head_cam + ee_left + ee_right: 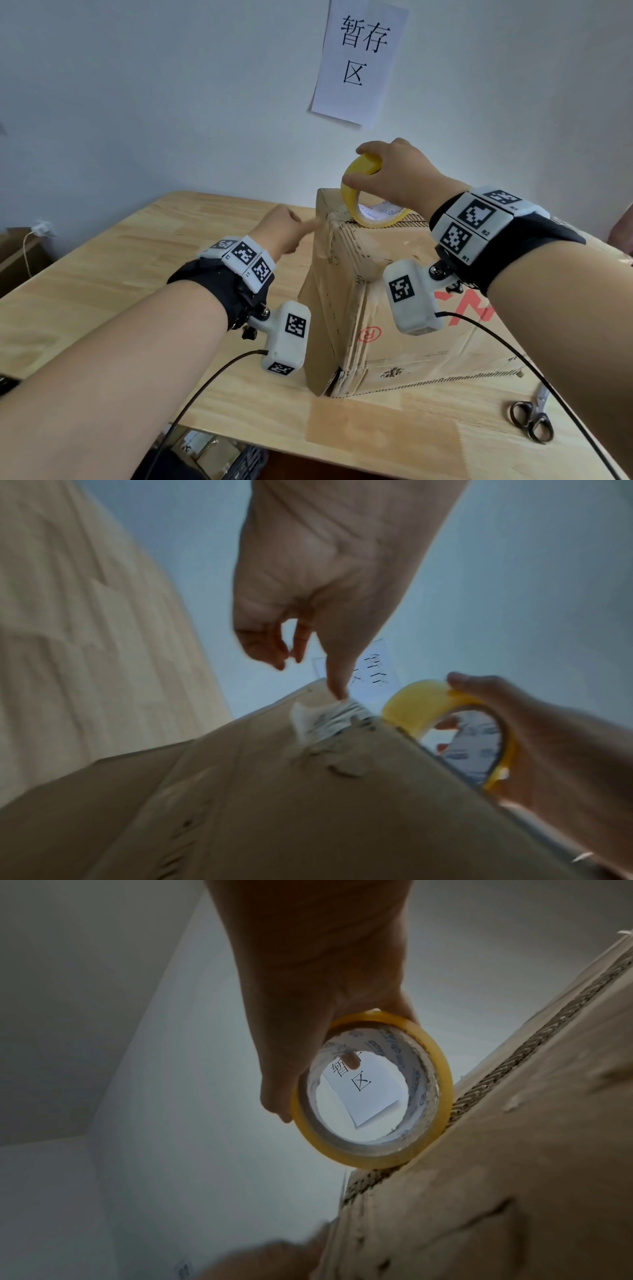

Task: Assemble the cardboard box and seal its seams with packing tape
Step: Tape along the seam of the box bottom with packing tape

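Note:
A worn brown cardboard box (394,301) stands on the wooden table (137,274), flaps closed on top. My right hand (394,171) grips a yellow roll of packing tape (349,195) upright on the box's top far-left corner; the roll (435,1069) rests on the corrugated top edge of the box (514,1177). My left hand (291,229) reaches to the box's upper left side. Its straight index finger (337,691) presses the loose tape end (322,721) against the cardboard, the other fingers loosely curled. The tape roll (418,704) sits just right of that finger.
Scissors (532,416) lie on the table near the front right edge. A brown taped patch (380,435) covers the table in front of the box. A paper sign (363,58) hangs on the wall behind. The wall stands close behind the table.

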{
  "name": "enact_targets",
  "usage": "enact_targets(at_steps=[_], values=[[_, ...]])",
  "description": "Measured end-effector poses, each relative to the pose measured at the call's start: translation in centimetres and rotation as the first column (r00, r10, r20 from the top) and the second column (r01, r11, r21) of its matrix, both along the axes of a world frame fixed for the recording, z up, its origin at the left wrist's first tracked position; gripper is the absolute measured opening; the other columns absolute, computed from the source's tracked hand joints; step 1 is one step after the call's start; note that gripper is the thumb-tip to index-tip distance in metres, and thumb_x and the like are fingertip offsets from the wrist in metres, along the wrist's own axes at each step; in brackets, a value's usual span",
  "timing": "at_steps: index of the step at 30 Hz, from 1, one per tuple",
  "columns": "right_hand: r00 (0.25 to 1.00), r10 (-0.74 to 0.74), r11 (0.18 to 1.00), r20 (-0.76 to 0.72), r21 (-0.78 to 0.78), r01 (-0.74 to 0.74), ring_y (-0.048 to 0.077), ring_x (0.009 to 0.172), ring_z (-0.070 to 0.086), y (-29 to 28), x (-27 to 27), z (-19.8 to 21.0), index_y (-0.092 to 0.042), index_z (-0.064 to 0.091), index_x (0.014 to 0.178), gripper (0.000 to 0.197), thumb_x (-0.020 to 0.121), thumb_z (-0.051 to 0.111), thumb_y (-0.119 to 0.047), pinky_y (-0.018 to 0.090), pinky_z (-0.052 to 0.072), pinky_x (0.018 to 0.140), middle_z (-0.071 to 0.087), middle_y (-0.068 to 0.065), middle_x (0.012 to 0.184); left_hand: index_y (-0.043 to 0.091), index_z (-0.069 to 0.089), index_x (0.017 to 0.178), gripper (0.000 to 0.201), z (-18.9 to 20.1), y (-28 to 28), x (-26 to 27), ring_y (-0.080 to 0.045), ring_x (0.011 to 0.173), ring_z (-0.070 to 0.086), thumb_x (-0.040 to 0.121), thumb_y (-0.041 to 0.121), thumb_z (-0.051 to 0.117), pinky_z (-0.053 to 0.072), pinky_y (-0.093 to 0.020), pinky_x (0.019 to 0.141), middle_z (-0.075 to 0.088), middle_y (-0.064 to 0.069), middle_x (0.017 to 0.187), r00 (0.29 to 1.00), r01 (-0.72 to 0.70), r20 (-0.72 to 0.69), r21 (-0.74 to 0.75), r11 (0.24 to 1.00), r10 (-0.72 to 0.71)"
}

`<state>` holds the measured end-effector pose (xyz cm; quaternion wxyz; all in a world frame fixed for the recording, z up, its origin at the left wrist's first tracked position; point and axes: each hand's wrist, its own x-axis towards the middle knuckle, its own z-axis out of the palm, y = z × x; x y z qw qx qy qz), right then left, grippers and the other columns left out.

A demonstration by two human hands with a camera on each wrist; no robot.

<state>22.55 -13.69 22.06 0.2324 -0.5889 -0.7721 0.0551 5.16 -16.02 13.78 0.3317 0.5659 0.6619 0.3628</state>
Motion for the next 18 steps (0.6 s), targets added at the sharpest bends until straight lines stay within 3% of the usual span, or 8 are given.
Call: enact_targets(at_steps=[2, 4, 8, 10, 12, 15, 16, 18], values=[[1.0, 0.003, 1.0, 0.0, 0.006, -0.003, 0.026, 0.111, 0.05, 0.0, 0.1, 0.0, -0.031, 0.045, 0.137, 0.062, 0.081, 0.061, -0.054, 0.038, 0.046, 0.092, 0.044, 0.006, 0.124, 0.01, 0.049, 0.078, 0.032, 1.4, -0.2, 0.8, -0.017, 0.058, 0.052, 0.097, 0.035, 0.048, 0.051, -0.024, 0.056, 0.051, -0.005, 0.069, 0.956, 0.022, 0.293, 0.047, 0.999, -0.035], [1.0, 0.009, 1.0, -0.006, 0.007, -0.009, 0.026, 0.11, 0.05, 0.0, 0.1, -0.1, -0.031, 0.046, 0.137, 0.062, 0.081, 0.061, -0.053, 0.035, 0.045, 0.09, 0.044, 0.006, 0.123, 0.01, 0.048, 0.07, 0.038, 2.1, -0.3, 2.2, -0.018, 0.051, 0.048, 0.1, 0.031, 0.041, 0.047, -0.024, 0.049, 0.047, -0.005, 0.059, 0.857, 0.06, 0.514, -0.008, 0.998, -0.047], [0.999, 0.017, 1.0, -0.035, 0.004, -0.017, 0.026, 0.11, 0.049, 0.1, 0.3, -0.2, -0.03, 0.046, 0.136, 0.062, 0.081, 0.062, -0.053, 0.034, 0.044, 0.089, 0.044, 0.005, 0.123, 0.012, 0.038, 0.06, 0.027, 1.2, -0.4, 4.0, -0.019, 0.049, 0.029, 0.087, 0.008, 0.035, 0.036, -0.024, 0.05, 0.031, -0.003, 0.054, 0.79, 0.027, 0.613, -0.069, 0.997, 0.021], [0.998, 0.017, 1.0, -0.053, 0.015, -0.016, 0.026, 0.11, 0.049, 0.0, 0.4, -0.4, -0.03, 0.047, 0.136, 0.062, 0.08, 0.062, -0.053, 0.035, 0.045, 0.089, 0.044, 0.005, 0.123, 0.012, 0.036, 0.058, 0.028, 0.3, -0.6, 3.8, -0.019, 0.048, 0.03, 0.085, 0.008, 0.033, 0.038, -0.022, 0.045, 0.031, -0.003, 0.052, 0.787, 0.033, 0.616, -0.098, 0.995, 0.035], [0.998, 0.02, 1.0, -0.065, 0.021, -0.018, 0.027, 0.11, 0.049, 0.0, 0.5, -0.5, -0.03, 0.046, 0.136, 0.062, 0.081, 0.062, -0.053, 0.034, 0.045, 0.088, 0.044, 0.005, 0.124, 0.01, 0.041, 0.062, 0.027, -0.5, -0.9, 3.6, -0.02, 0.05, 0.041, 0.088, 0.008, 0.036, 0.045, -0.022, 0.046, 0.04, -0.005, 0.055, 0.841, 0.079, 0.54, -0.141, 0.987, 0.01], [0.997, 0.024, 1.0, -0.07, 0.021, -0.022, 0.026, 0.11, 0.049, -0.2, 0.6, -0.6, -0.03, 0.046, 0.136, 0.062, 0.081, 0.062, -0.053, 0.035, 0.045, 0.088, 0.043, 0.005, 0.124, 0.01, 0.052, 0.077, 0.019, -1.2, -1.0, 2.8, -0.021, 0.074, 0.054, 0.093, 0.01, 0.041, 0.046, -0.03, 0.069, 0.056, -0.006, 0.078, 0.979, 0.15, 0.141, -0.029, 0.988, -0.144], [0.997, 0.023, 1.0, -0.071, 0.022, -0.022, 0.027, 0.11, 0.049, -0.2, 0.6, -0.6, -0.029, 0.046, 0.136, 0.062, 0.081, 0.062, -0.053, 0.036, 0.045, 0.089, 0.043, 0.006, 0.124, 0.009, 0.056, 0.086, 0.014, -0.9, -1.2, 2.5, -0.019, 0.082, 0.053, 0.094, 0.011, 0.045, 0.045, -0.032, 0.076, 0.057, -0.004, 0.087, 0.988, 0.13, 0.078, 0.046, 0.99, -0.133], [0.997, 0.021, 0.999, -0.076, 0.026, -0.019, 0.027, 0.111, 0.049, -0.1, 0.6, -0.7, -0.029, 0.046, 0.136, 0.062, 0.082, 0.062, -0.053, 0.036, 0.046, 0.09, 0.043, 0.006, 0.125, 0.003, 0.06, 0.107, 0.02, -0.3, -1.3, 1.9, -0.017, 0.093, 0.052, 0.092, 0.005, 0.046, 0.044, -0.032, 0.087, 0.057, -0.004, 0.101, 0.978, 0.142, 0.141, 0.104, 0.984, -0.156]])
